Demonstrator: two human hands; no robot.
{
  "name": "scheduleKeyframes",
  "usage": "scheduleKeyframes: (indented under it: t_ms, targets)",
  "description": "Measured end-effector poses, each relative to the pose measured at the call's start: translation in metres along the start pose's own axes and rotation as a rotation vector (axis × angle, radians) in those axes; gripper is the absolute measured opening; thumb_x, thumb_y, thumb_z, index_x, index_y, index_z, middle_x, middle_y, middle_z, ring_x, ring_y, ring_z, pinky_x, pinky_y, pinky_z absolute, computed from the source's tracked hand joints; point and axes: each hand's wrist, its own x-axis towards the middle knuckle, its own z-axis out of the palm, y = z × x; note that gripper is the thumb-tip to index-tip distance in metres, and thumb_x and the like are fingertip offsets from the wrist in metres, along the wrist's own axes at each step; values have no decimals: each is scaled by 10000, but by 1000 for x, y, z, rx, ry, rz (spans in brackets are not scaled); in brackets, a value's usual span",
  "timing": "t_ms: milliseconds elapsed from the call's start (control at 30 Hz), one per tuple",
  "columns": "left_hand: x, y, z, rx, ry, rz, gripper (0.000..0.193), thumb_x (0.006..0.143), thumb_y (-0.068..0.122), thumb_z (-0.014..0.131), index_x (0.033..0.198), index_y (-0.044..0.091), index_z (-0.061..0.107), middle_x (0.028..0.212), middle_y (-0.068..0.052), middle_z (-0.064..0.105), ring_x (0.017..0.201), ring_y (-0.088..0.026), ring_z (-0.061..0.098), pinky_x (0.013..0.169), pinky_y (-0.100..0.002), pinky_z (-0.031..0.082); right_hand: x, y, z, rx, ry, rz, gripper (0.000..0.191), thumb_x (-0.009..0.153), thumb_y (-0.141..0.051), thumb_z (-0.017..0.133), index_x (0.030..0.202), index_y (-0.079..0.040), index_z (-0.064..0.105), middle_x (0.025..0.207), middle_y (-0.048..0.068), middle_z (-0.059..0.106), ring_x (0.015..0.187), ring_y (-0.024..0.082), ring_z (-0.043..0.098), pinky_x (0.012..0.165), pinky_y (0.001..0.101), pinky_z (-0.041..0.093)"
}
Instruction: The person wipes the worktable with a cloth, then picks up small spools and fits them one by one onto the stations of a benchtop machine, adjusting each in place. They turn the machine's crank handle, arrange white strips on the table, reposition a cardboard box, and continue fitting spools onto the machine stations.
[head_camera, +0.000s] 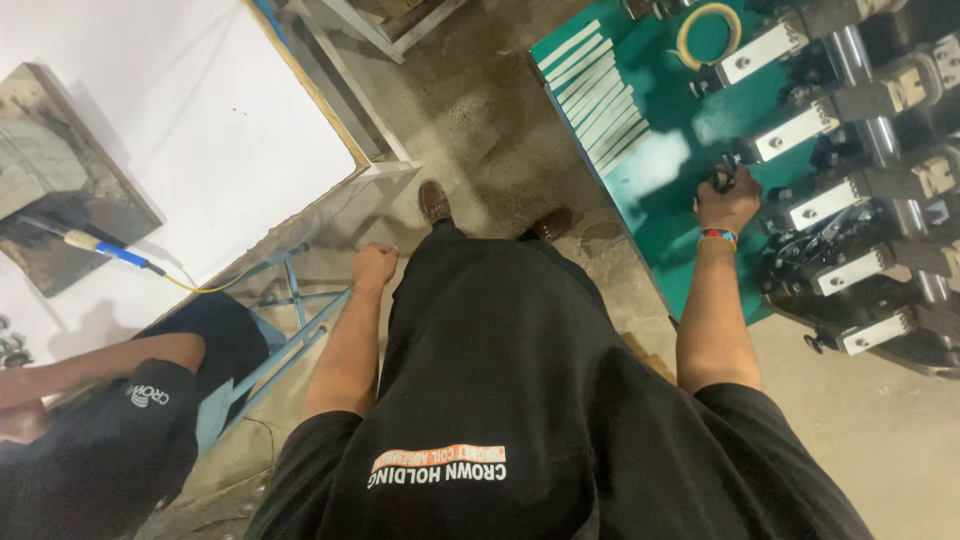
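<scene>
view: head camera looks straight down the person's own body, black shirt and black trousers fill the lower middle.
co-worker: another person (110, 420) in a black shirt sits at lower left, one forearm stretched toward the left edge; kept apart from the wearer's hands.
stool: light blue metal frame (290, 330) stands between the co-worker and the wearer's left leg.
left hand: left hand (374, 267) hangs by the thigh, fingers (380, 252) clenched into a loose fist, holding nothing that shows, touching nothing.
right hand: right hand (728, 198) reaches out to the green tabletop (660, 200), beaded wristband on the wrist, fingers curled around a small black part (722, 178); what kind of part, cannot tell.
black part location: on the green tabletop, at its right side, just beside the row of machine arms.
machine: dark fixture (880, 170) along the right edge, several arms each ending in a white rectangular plate with a hole, lined up side by side.
shoes: two brown shoes (434, 202) on the concrete floor (480, 120), between the two work surfaces.
white strips: stack of pale flat strips (595, 95) fanned out on the far left part of the green tabletop, well apart from the right hand.
tape: yellowish ring (707, 28) at the far end of the green tabletop.
white board: big white sheet (200, 120) with wooden edge at upper left, a blue-handled tool (105, 250) with yellow cable lying on it.
</scene>
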Motion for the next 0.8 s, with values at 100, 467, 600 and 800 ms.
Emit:
scheduleKeyframes:
  t_ms: [100, 467, 600, 800]
  targets:
    - [1, -4, -3, -38, 31, 48, 381, 914, 417, 677, 1052, 79, 784, 1064, -209, 744, 1049, -398, 696, 942, -488, 535, 3, -10, 4, 372, -91, 378, 318, 794, 13, 736, 1101, -32, 665, 920, 76, 658, 766, 268, 696, 609, 399, 559]
    - [13, -35, -27, -146, 2, 7, 359, 905, 449, 677, 1060, 149, 799, 1068, -181, 744, 1028, -404, 692, 941, -485, 535, -7, -197, 98, 984, -644, 287, 351, 901, 71, 725, 1207, -85, 653, 1049, 42, 631, 868, 153, 668, 735, 320, 613]
    - [28, -51, -38, -210, 62, 239, 366, 927, 438, 666, 1056, 112, 769, 1036, -173, 753, 998, -395, 705, 876, -477, 554, -29, -322, 158, 882, -871, -6, 341, 871, 4, 778, 1184, -90, 682, 1040, 25, 647, 923, 107, 626, 821, 286, 550]
    - [42, -75, -64, -438, 93, 444, 320, 899, 386, 723, 1039, 99, 755, 969, -162, 749, 905, -365, 710, 791, -459, 560, -81, -487, 240, 771, -915, -525, 348, 797, -59, 755, 1130, -155, 729, 1191, 84, 650, 1067, 252, 684, 936, 363, 575]
